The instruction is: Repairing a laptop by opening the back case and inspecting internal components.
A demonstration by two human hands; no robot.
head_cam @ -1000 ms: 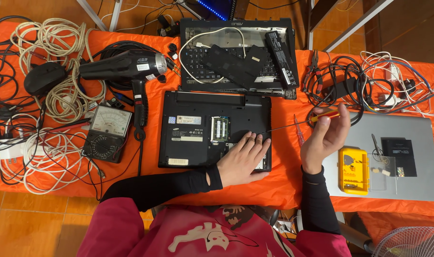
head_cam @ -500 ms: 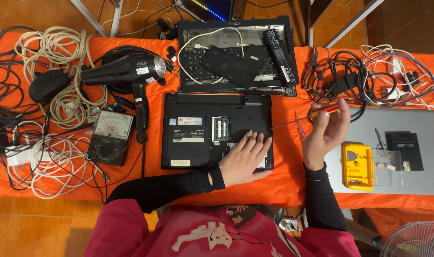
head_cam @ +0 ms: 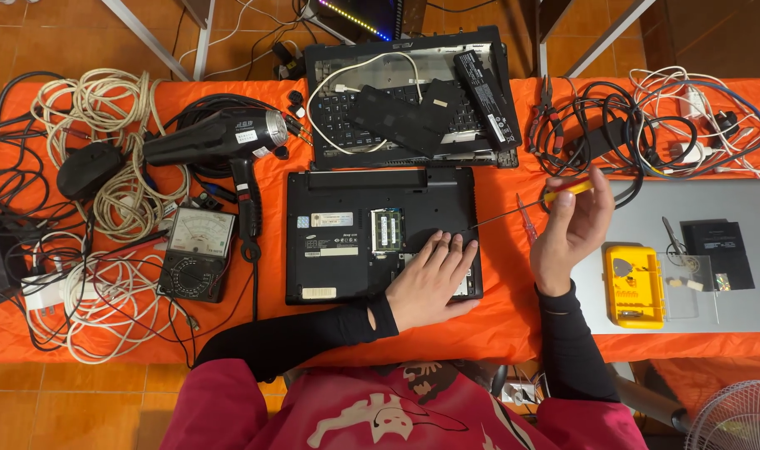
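Observation:
A black laptop (head_cam: 346, 229) lies upside down on the orange table (head_cam: 505, 317), its bottom panel open over the memory slots. My left hand (head_cam: 430, 279) rests flat on the laptop's lower right corner. My right hand (head_cam: 571, 229) grips a screwdriver (head_cam: 513, 212) with a yellow and red handle. Its thin shaft slants down left, with the tip at the laptop's right edge just above my left fingers.
A second dismantled laptop (head_cam: 409, 100) lies behind, with loose black parts on it. Left: heat gun (head_cam: 221, 142), analog multimeter (head_cam: 198, 250), coiled cables (head_cam: 105, 125). Right: silver laptop (head_cam: 705, 258) bearing a yellow bit case (head_cam: 634, 287), and tangled cords (head_cam: 638, 125). A fan (head_cam: 738, 417) stands at the bottom right.
The view has shifted slightly. My right hand has tilted the screwdriver a little; my left hand stays pressed on the laptop's corner.

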